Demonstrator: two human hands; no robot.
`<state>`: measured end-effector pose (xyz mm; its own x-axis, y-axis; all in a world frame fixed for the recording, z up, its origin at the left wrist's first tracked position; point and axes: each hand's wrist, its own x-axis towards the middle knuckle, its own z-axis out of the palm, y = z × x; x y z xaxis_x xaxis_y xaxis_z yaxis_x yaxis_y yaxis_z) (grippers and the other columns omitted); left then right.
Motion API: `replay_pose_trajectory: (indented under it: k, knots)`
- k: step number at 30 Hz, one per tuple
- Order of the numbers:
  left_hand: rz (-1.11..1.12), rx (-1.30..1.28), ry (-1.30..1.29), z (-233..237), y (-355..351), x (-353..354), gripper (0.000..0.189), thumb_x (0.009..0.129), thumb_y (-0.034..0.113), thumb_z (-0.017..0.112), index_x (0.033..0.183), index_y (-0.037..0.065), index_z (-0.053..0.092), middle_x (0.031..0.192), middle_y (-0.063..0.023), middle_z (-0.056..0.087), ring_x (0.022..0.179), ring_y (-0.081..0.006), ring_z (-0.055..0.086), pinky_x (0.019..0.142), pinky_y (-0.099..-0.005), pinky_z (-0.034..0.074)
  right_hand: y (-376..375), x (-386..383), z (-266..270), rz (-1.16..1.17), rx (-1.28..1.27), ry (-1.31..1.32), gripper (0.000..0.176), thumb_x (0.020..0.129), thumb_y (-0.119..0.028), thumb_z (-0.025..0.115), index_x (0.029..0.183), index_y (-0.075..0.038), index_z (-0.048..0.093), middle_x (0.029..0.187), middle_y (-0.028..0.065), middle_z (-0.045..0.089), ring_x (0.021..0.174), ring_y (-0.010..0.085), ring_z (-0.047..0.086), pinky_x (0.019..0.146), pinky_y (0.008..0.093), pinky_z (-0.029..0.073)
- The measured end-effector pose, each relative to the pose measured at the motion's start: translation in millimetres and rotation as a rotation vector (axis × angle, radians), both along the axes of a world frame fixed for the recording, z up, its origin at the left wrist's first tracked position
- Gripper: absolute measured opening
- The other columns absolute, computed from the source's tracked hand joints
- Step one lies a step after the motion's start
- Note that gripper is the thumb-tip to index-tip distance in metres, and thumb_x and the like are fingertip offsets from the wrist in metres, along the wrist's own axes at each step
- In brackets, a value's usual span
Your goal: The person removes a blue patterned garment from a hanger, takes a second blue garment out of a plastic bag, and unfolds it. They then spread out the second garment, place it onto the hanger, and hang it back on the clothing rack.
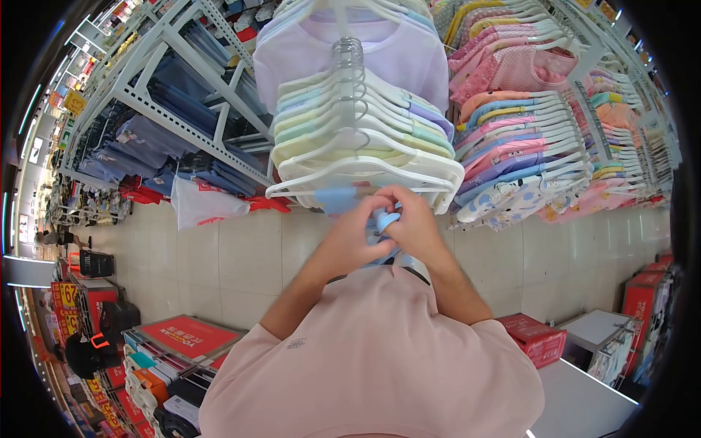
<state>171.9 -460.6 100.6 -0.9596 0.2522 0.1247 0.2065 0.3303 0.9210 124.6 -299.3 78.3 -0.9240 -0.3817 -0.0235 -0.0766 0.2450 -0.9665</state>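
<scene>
My left hand (353, 239) and my right hand (413, 221) meet in front of my chest, fingers bent and thumbs toward each other. Between them is a small light blue thing (386, 220) with a rounded, loop-like edge; I cannot tell its kind. The right fingers close around it, and the left fingers curl at its other side, slightly blurred. Just beyond the fingertips hangs a white hanger (315, 179) at the front of a row of pale shirts (431, 162). A blurred light blue patch (336, 198) shows below that hanger, beside my left fingers.
Denim clothes (150, 142) hang on a white rack (153, 106) at left, with a white bag (204, 204) below. Colourful children's clothes (511, 157) fill the right rack. Behind me stand a red-topped display (190, 332) and a red box (537, 342). The floor (244, 255) is tiled.
</scene>
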Motion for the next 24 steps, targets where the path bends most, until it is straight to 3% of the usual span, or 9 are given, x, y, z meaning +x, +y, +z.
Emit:
replay_pose_trajectory:
  k: [2,5,8,10,13,16,20,24]
  knots:
    - [0.025,0.03,-0.008,-9.7,2.9,-1.9,0.043,0.085,0.009,0.067,0.127,0.003,0.058,0.113,-0.0107,0.069,0.099,-0.0238,0.065,0.088,-0.0343,0.05,2.4,-1.9,9.6,-0.034,0.036,-0.027,0.049,0.069,-0.002,0.067,0.117,-0.003,0.066,0.095,0.0138,0.067,0.083,0.0282,0.065,0.074,0.0356,0.054]
    - [0.025,0.008,-0.1,-14.7,3.0,-3.0,0.037,0.088,0.006,0.061,0.125,0.003,0.059,0.108,-0.0091,0.068,0.092,-0.0172,0.064,0.081,-0.0306,0.049,3.7,0.4,15.1,0.014,-0.034,0.051,0.039,0.075,-0.001,0.065,0.115,-0.002,0.065,0.077,0.0038,0.058,0.07,0.0126,0.055,0.065,0.028,0.048]
    - [0.091,0.037,-0.127,-15.6,-2.2,-3.9,0.03,0.091,0.004,0.055,0.119,0.003,0.062,0.099,-0.0067,0.067,0.084,-0.0103,0.059,0.074,-0.0268,0.047,17.3,-5.4,21.9,0.064,0.048,0.016,0.043,0.074,0.0,0.062,0.117,-0.002,0.065,0.075,0.0036,0.058,0.067,0.0122,0.054,0.063,0.0286,0.047]
    - [0.185,0.008,-0.041,-20.7,-9.3,-5.5,0.025,0.092,0.002,0.052,0.114,0.001,0.064,0.094,-0.005,0.066,0.08,-0.0071,0.056,0.07,-0.025,0.045,23.1,-6.7,16.6,0.086,0.07,0.033,0.043,0.074,-0.001,0.062,0.118,-0.002,0.066,0.075,0.0047,0.059,0.066,0.0127,0.054,0.063,0.0293,0.047]
    - [0.307,0.208,-0.012,-19.4,-18.5,-9.4,0.021,0.093,0.002,0.051,0.107,0.0,0.066,0.089,-0.0024,0.064,0.078,-0.0069,0.053,0.067,-0.0254,0.043,28.0,-4.4,-3.2,0.063,0.132,0.111,0.04,0.075,-0.001,0.061,0.115,-0.001,0.067,0.075,0.0067,0.06,0.066,0.0141,0.055,0.064,0.0297,0.047]
    - [0.317,0.242,-0.044,-11.2,-30.8,-9.3,0.02,0.093,0.001,0.051,0.105,0.0,0.067,0.088,-0.001,0.062,0.077,-0.007,0.051,0.067,-0.0249,0.042,27.9,-1.1,-26.8,-0.054,0.148,0.2,0.034,0.076,0.0,0.06,0.109,0.001,0.069,0.076,0.0086,0.061,0.067,0.0157,0.057,0.065,0.0297,0.048]
    - [0.316,0.119,-0.093,-6.8,-42.3,-3.5,0.017,0.093,0.001,0.051,0.101,-0.001,0.066,0.085,0.0009,0.059,0.078,-0.0062,0.051,0.071,-0.0237,0.043,23.2,2.4,-20.4,-0.175,0.071,0.235,0.028,0.081,0.001,0.056,0.105,0.003,0.069,0.079,0.0094,0.065,0.07,0.0166,0.062,0.068,0.0297,0.05]
    - [0.313,0.128,-0.053,-19.5,-53.1,-2.9,0.014,0.09,0.001,0.055,0.099,-0.001,0.065,0.083,-0.0011,0.059,0.08,-0.0094,0.053,0.074,-0.0246,0.044,20.2,0.4,-25.6,-0.044,0.009,-0.019,0.03,0.085,-0.004,0.053,0.109,0.003,0.069,0.087,0.0163,0.07,0.07,0.0258,0.068,0.066,0.0378,0.054]
